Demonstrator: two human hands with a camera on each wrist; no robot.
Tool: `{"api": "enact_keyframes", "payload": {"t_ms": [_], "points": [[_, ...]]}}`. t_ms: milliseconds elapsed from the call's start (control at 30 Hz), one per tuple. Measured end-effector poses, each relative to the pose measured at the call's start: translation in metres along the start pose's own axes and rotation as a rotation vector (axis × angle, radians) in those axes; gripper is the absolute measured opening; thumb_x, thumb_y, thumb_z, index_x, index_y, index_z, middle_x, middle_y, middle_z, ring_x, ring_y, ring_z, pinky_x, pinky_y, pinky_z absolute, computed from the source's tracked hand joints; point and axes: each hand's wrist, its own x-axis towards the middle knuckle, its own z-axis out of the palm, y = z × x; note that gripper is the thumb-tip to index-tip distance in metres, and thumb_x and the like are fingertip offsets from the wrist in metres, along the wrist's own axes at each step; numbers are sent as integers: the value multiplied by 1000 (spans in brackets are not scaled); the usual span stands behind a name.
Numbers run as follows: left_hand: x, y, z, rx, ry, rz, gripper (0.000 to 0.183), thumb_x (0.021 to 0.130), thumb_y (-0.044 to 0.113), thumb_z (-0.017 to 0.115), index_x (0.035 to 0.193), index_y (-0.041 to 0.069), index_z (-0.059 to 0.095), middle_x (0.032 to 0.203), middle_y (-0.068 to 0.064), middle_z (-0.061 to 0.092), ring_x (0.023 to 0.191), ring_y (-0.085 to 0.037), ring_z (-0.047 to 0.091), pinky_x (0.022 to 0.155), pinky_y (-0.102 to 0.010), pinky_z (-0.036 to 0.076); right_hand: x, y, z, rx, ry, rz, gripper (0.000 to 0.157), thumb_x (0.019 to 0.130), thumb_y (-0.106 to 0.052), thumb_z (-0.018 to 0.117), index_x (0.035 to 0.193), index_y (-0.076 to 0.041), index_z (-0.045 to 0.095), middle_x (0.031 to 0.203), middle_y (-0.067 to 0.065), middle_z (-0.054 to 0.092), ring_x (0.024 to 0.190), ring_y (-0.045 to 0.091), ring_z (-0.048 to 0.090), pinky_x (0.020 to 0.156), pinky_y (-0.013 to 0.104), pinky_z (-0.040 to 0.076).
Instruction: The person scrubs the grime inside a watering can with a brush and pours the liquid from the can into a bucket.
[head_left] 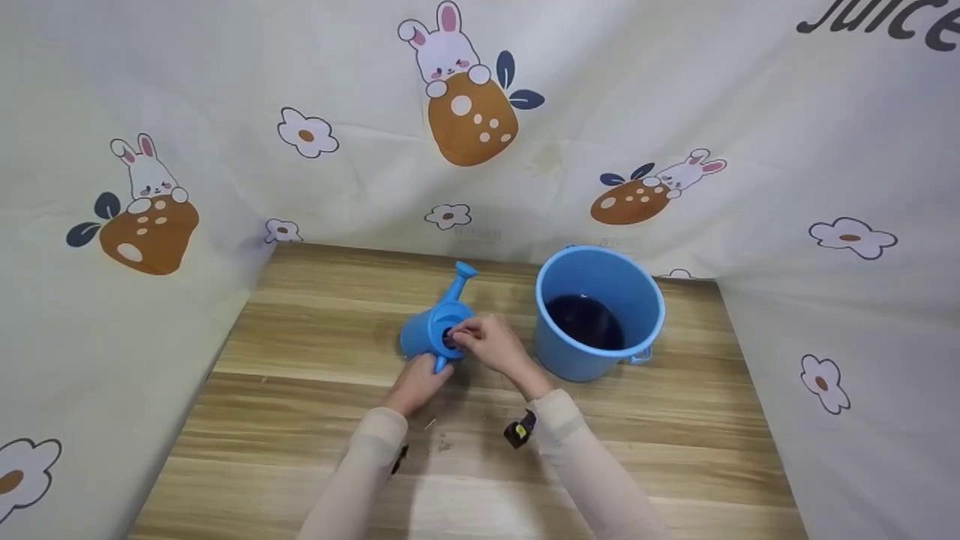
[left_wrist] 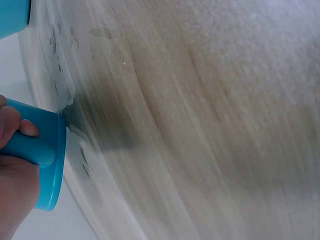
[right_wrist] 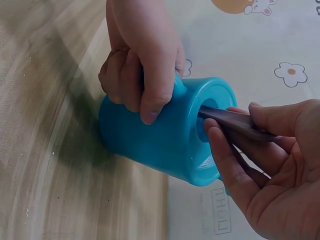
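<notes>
A small blue watering can (head_left: 417, 335) stands on the wooden table, tilted a little, its spout pointing to the back. My left hand (head_left: 418, 384) grips its handle, fingers wrapped round it in the right wrist view. Over the top opening, my right hand (head_left: 493, 345) pinches a thin, folded, dark purplish-brown piece (right_wrist: 234, 122) between thumb and fingers. One end of that piece goes into the can's round opening; the part inside is hidden. Its kind cannot be told from the frames.
A larger blue bucket (head_left: 571, 366) with dark liquid (head_left: 585, 321) in it stands just right of the can. Wet marks (left_wrist: 102, 32) dot the wooden table (head_left: 315, 420). Cream sheets with rabbit and flower prints (head_left: 360, 195) wall in the back and both sides.
</notes>
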Motion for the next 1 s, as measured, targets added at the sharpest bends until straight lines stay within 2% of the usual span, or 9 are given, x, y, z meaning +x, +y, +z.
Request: {"api": "enact_keyframes", "payload": {"t_ms": [367,600,833,1000], "points": [[-1,2,0,-8,-7,-6,36,91,19,55,61,18,34,56,9,31,51,-8,31,49,-24,27,-2,0,4,-3,22,17,20,98,-13,61,104,-1,75,99,13,75,87,18,70,76,29,57],[1,0,1,36,28,42,37,88,19,54,59,19,30,56,10,28,51,-8,28,49,-24,24,-3,-1,8,-28,65,7,19,97,-12,60,105,-2,75,102,11,76,94,21,70,81,32,56],[0,1,0,-11,3,5,36,90,19,55,61,18,34,56,9,31,51,-8,30,48,-24,26,-5,-2,8,-6,62,22,20,98,-13,59,106,-3,75,104,12,75,92,20,70,79,32,56],[-2,2,0,-16,8,4,35,90,20,55,62,18,34,57,9,31,51,-8,31,48,-24,26,-6,-4,6,17,53,32,21,99,-13,58,106,-3,74,104,12,75,93,20,70,80,34,57]]}}
